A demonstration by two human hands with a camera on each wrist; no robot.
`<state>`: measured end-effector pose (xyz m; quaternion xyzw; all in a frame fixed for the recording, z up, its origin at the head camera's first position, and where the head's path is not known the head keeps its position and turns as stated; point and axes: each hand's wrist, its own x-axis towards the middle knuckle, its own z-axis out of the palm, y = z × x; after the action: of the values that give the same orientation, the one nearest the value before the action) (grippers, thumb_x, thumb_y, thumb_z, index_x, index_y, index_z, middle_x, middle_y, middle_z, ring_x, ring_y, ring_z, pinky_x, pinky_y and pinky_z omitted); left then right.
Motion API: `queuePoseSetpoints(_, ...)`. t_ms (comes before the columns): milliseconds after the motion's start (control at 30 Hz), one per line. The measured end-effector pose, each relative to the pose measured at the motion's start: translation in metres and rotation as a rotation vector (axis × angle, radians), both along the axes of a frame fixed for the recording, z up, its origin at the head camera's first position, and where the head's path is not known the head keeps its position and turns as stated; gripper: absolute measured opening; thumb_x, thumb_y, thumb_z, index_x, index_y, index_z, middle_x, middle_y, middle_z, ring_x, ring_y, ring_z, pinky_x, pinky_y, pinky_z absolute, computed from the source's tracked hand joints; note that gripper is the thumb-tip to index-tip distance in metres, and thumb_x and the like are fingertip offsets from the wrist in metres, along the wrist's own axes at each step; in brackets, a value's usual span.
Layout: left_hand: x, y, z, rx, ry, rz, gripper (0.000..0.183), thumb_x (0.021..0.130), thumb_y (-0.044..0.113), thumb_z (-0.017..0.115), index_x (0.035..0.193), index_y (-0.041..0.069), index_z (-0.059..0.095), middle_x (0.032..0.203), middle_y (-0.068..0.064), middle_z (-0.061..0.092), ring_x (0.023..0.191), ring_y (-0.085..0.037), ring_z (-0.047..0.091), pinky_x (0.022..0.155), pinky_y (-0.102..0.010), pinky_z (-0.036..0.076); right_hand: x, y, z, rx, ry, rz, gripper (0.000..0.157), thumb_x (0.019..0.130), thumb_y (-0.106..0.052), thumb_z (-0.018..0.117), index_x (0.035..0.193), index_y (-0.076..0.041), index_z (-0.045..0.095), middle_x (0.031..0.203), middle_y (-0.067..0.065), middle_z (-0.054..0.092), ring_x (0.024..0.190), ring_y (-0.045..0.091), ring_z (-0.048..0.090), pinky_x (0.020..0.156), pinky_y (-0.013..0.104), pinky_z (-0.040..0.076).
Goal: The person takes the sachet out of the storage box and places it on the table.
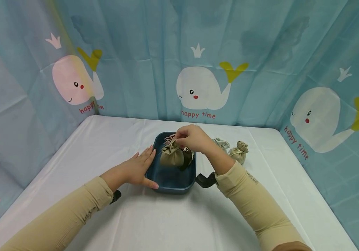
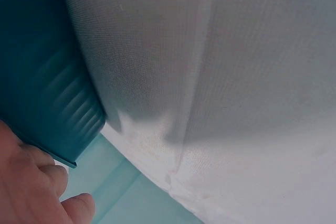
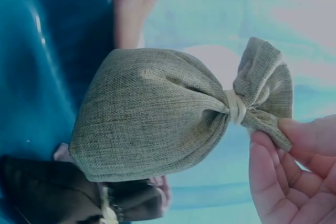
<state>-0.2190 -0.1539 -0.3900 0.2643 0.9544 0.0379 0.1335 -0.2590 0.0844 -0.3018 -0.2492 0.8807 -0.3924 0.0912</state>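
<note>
- Pouch (image 3: 147, 114), mid-frame: probably soft, light; we'd grip its tied neck (image 3: 235, 107).
- Our right hand (image 1: 195, 138) pinches its ruffle (image 3: 265, 77).
- Our left hand (image 1: 136, 169), fingers straight, touches the tub (image 1: 173, 191).

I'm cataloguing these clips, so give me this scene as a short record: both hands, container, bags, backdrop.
Left hand: fingers extended, resting on the rim of the blue bin
Right hand: pinching the gathered top of the olive pouch, over the bin
In bin: dark pouch, partly hidden
Right of bin: tan pouch, pale pouch
Surface: white tablecloth
Backdrop: blue whale-print curtain
</note>
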Motion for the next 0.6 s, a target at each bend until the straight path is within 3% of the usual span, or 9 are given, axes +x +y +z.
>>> queuePoseSetpoints(600,0.0,-0.001,-0.002,-0.005,0.012,0.002,0.128,0.061,0.083,0.05,0.147,0.004,-0.001,0.152,-0.012,-0.009,0.14,-0.028,-0.001,0.107,-0.055,0.011,0.013,0.043,0.031,-0.141,0.01,-0.117,0.01,0.089,-0.011,0.059,0.085,-0.006,0.066,0.082,0.008,0.064,0.075,0.022,0.062,0.072,0.033,0.051)
